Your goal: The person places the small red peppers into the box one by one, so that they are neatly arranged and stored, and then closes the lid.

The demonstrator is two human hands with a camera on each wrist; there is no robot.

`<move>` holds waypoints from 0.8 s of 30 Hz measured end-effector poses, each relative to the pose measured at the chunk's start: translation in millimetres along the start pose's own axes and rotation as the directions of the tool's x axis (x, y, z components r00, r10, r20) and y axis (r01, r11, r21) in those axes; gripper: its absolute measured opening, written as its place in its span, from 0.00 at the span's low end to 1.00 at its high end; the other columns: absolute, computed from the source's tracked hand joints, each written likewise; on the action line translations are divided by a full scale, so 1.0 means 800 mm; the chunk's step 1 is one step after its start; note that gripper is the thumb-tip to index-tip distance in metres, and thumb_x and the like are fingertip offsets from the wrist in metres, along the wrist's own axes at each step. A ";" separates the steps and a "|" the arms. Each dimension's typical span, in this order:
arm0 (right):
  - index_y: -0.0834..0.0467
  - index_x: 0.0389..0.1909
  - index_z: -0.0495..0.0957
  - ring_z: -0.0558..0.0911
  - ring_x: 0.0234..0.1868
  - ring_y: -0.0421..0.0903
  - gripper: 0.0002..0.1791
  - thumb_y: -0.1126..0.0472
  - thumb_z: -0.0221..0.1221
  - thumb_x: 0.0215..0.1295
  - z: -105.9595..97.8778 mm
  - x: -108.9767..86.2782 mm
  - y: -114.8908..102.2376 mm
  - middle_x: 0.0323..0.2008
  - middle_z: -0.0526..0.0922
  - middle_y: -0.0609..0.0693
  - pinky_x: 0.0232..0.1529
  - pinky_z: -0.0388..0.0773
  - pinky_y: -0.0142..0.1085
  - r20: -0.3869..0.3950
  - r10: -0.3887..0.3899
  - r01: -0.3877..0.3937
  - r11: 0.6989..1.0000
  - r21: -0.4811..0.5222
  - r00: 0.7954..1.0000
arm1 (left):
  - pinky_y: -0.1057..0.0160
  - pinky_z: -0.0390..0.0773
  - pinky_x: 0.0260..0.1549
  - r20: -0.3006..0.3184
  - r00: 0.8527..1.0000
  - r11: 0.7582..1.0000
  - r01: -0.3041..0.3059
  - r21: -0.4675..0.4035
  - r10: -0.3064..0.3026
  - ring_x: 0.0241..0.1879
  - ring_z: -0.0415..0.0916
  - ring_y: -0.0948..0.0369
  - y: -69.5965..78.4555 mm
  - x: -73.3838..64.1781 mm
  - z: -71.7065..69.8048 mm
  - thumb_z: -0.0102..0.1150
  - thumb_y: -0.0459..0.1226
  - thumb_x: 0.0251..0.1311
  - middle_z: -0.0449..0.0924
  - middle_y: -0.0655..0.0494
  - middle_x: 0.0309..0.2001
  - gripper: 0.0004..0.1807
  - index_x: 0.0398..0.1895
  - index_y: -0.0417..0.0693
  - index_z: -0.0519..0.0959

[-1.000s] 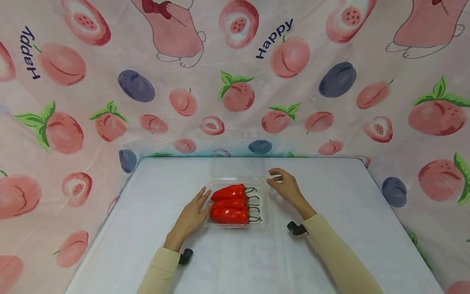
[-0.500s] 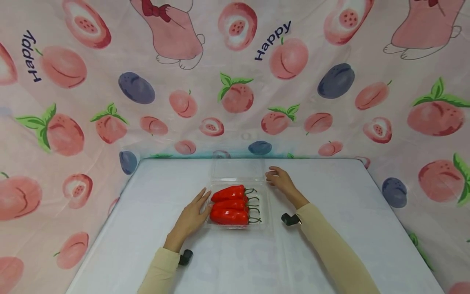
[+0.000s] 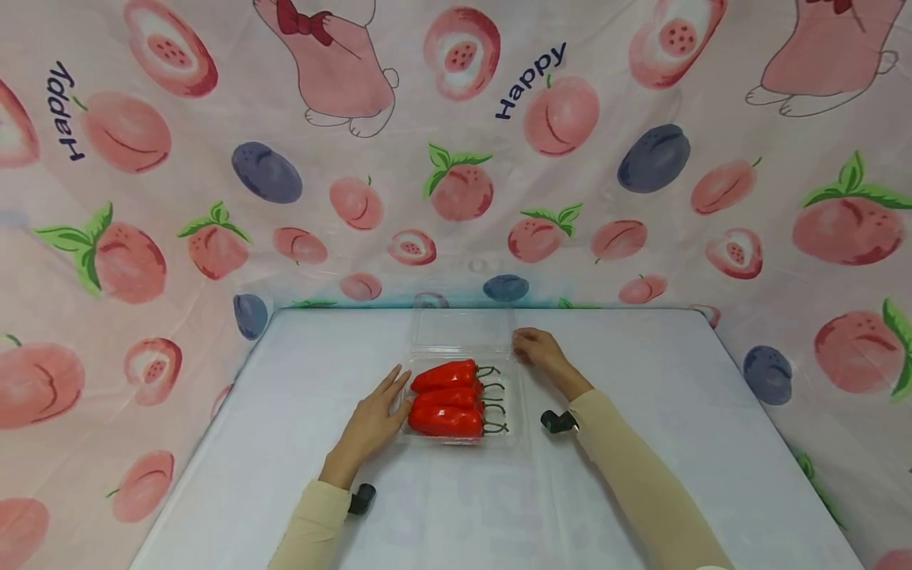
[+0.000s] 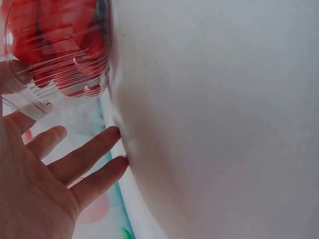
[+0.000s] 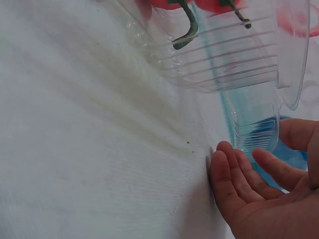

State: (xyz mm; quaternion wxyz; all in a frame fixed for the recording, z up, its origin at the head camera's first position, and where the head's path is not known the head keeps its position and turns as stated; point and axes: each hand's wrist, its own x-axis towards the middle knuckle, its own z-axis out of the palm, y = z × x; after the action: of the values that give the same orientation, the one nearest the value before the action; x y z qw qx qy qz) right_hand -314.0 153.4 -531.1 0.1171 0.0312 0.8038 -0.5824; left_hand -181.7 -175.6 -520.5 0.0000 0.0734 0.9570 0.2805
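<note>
Several red peppers (image 3: 447, 419) with green stems lie side by side in a clear plastic clamshell container (image 3: 514, 431). Its transparent lid (image 3: 463, 328) is folded back toward the wall. My left hand (image 3: 374, 416) rests along the container's left side, fingers extended. In the left wrist view, its thumb and index finger are at the container wall, and the other fingers spread near the table. My right hand (image 3: 545, 354) is by the lid's right edge with fingers loosely bent. The right wrist view shows the thumb (image 5: 296, 134) right at the lid's corner, apart from the index finger (image 5: 279, 169).
A white cloth covers the table (image 3: 456, 507). Behind it hangs a pink curtain (image 3: 456, 237) printed with fruit and rabbits. A black wrist camera (image 3: 362, 499) sits by the left cuff, and another black camera (image 3: 558, 421) by the right cuff.
My right hand has moved slightly left to the lid's edge, and its fingers have drawn together. The left hand, the peppers and the container stay in place.
</note>
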 end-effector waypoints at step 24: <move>0.69 0.64 0.69 0.80 0.36 0.33 0.24 0.61 0.54 0.71 -0.001 0.002 -0.002 0.56 0.77 0.66 0.41 0.79 0.26 0.012 -0.060 0.059 0.995 0.081 0.998 | 0.30 0.64 0.63 -0.009 1.000 1.000 0.020 0.004 -0.020 0.68 0.68 0.43 -0.001 0.003 0.004 0.50 0.51 0.68 0.57 0.59 0.77 0.30 0.74 0.62 0.64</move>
State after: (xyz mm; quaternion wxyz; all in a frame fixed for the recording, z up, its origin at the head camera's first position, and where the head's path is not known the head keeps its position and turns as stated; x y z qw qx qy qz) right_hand -315.8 153.4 -529.9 0.1041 0.0077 0.7795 -0.6176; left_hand -184.4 -174.1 -523.6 -0.0016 0.0628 0.9583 0.2788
